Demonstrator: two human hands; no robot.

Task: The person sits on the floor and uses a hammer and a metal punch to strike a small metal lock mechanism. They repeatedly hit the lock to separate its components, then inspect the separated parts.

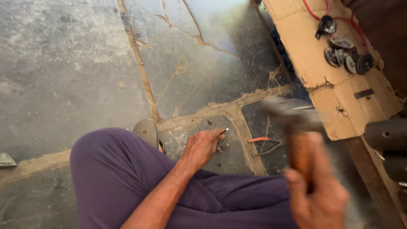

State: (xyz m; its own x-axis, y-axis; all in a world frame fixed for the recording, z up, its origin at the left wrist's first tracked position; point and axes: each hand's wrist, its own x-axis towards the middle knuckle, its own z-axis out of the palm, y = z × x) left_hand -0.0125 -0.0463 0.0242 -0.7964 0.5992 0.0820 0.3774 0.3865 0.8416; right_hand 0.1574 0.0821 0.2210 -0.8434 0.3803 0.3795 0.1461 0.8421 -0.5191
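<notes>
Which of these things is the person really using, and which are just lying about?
In use:
- hammer, blurred, held in the right hand
- small metal piece, pinched to the floor by the left hand

Lying about:
- pliers with red handles
- round metal parts and red wire on the cardboard
- sandal

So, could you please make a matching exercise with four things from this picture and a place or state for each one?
Things:
1. hammer
2. pliers
3. small metal piece
4. round metal parts

Places or states:
A. on the cardboard
B. blurred, held in the right hand
C. lying on the floor, red handles
D. at the left hand fingertips

Pairs: 1-B, 2-C, 3-D, 4-A
</notes>
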